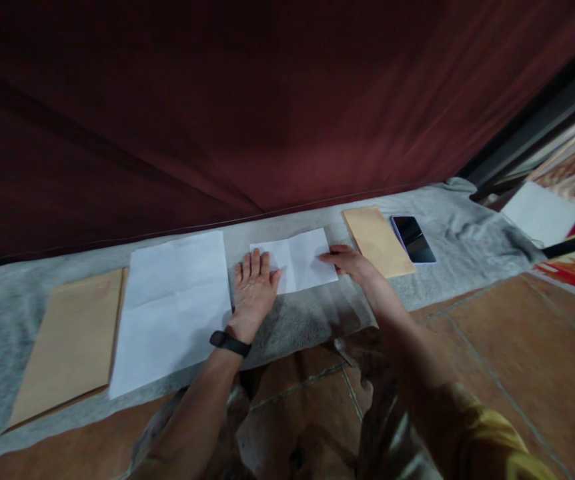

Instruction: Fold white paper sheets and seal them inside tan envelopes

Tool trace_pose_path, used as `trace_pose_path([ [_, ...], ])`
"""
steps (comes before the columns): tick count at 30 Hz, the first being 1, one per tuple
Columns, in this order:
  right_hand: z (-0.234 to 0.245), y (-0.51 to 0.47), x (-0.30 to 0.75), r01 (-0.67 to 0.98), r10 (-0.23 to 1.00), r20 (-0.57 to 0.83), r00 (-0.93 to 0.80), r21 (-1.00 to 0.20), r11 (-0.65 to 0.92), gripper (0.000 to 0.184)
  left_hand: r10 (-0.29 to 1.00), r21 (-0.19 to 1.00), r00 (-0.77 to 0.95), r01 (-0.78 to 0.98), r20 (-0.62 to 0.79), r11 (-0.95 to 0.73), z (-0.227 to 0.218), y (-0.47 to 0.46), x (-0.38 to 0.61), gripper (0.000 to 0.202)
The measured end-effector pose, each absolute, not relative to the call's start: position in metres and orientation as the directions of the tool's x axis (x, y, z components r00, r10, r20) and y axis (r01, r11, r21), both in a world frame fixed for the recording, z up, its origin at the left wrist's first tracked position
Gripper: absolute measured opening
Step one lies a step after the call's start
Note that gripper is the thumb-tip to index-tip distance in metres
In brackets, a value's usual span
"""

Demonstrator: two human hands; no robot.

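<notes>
A small white sheet of paper (307,257), with a crease across its middle, lies in front of me on a grey cloth. My left hand (255,290) rests flat on its left end, fingers stretched out and slightly apart; a dark band circles that wrist. At the paper's right edge, my right hand (350,261) is closed, thumb and fingers pinching the edge. Left of my left hand lie larger white paper sheets (177,300) with faint fold lines. A brown envelope (380,240) sits just beyond my right hand.
Another, larger brown envelope (70,340) lies at the far left. A dark-screened phone (414,239) in a purple case is beside the right envelope. The grey cloth (467,230) covers a narrow bench-like surface. Behind it hangs a dark red curtain (277,113); brown floor tiles (512,353) show below.
</notes>
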State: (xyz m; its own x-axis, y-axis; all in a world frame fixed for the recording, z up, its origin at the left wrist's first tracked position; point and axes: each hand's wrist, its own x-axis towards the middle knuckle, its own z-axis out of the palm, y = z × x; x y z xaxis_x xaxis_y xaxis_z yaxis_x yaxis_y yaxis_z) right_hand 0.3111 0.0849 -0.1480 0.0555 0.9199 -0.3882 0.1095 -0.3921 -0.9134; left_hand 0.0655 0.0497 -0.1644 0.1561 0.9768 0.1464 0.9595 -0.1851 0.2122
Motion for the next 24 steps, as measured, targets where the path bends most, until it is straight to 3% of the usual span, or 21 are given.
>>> trace_pose_path([
  [3,-0.143,0.080,0.312,-0.174,0.905,-0.424,0.024,-0.893,-0.414,0.025,0.975,0.349,0.096,0.923,0.199,-0.162,-0.151,0.053,0.059,0.060],
  [9,-0.129,0.061,0.308,-0.502,0.937,-0.339,0.083,-0.826,-0.254,0.008,0.940,0.722,-0.183,0.686,0.288,-0.088,-0.137,0.059,0.046,0.057],
  [11,-0.127,0.052,0.301,-0.621,0.928,-0.361,0.092,-0.749,-0.229,0.010,0.958,0.825,-0.219,0.564,0.187,-0.032,-0.139,0.055,0.051,0.057],
  [14,-0.130,0.037,0.284,-0.776,0.882,-0.471,-0.002,-0.556,-0.299,0.015,0.982,0.956,-0.116,0.234,-0.151,0.175,-0.143,0.042,0.071,0.057],
  [16,-0.135,0.026,0.271,-0.803,0.834,-0.548,-0.060,-0.469,-0.367,0.014,0.933,0.934,0.044,-0.006,-0.358,0.358,-0.143,0.033,0.084,0.056],
  [19,-0.141,0.012,0.258,-0.773,0.785,-0.611,-0.104,-0.446,-0.450,0.015,0.860,0.833,0.208,-0.226,-0.466,0.506,-0.137,0.027,0.094,0.053],
  [22,-0.144,0.000,0.256,-0.699,0.757,-0.636,-0.151,-0.472,-0.537,0.013,0.881,0.830,0.142,-0.297,-0.451,0.473,-0.134,0.028,0.093,0.052],
  [24,-0.146,-0.007,0.259,-0.646,0.742,-0.637,-0.209,-0.480,-0.594,0.011,0.901,0.869,0.060,-0.246,-0.429,0.430,-0.137,0.029,0.090,0.053],
])
